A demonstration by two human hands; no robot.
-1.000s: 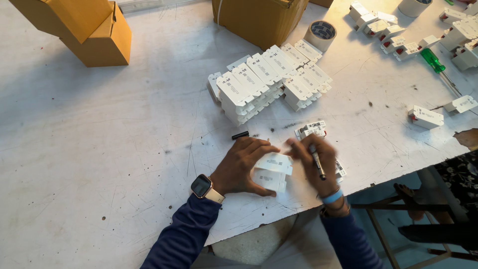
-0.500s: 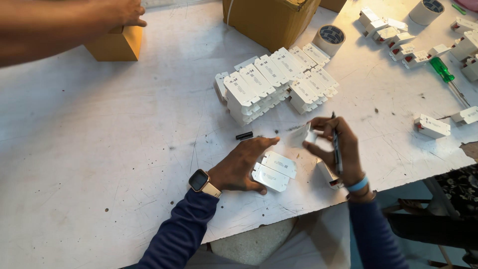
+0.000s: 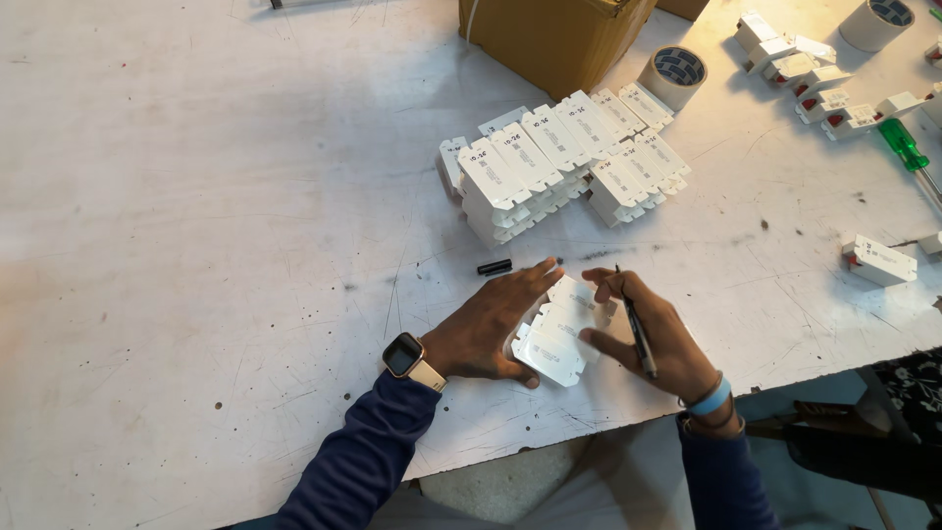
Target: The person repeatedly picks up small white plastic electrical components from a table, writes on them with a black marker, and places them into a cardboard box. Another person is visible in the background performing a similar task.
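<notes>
My left hand (image 3: 491,324) lies flat on the white table (image 3: 196,245), its fingers steadying a short row of white flat housings (image 3: 557,334) near the front edge. It wears a wrist watch (image 3: 404,355). My right hand (image 3: 648,334) grips a dark pen (image 3: 636,329) and its fingers rest on the right side of the same housings. A black pen cap (image 3: 495,266) lies just beyond my left fingertips. Behind it stands a large batch of white housings (image 3: 549,162) set on edge in rows.
A brown cardboard box (image 3: 549,34) stands at the back. Beside it is a tape roll (image 3: 673,71), another tape roll (image 3: 881,20) at far right. Small white and red parts (image 3: 814,79), a green-handled screwdriver (image 3: 908,152) and a single white housing (image 3: 878,260) lie on the right.
My right hand has come down from beside the housings onto them with the pen. Another person's arm and the small box at the far left are no longer in view.
</notes>
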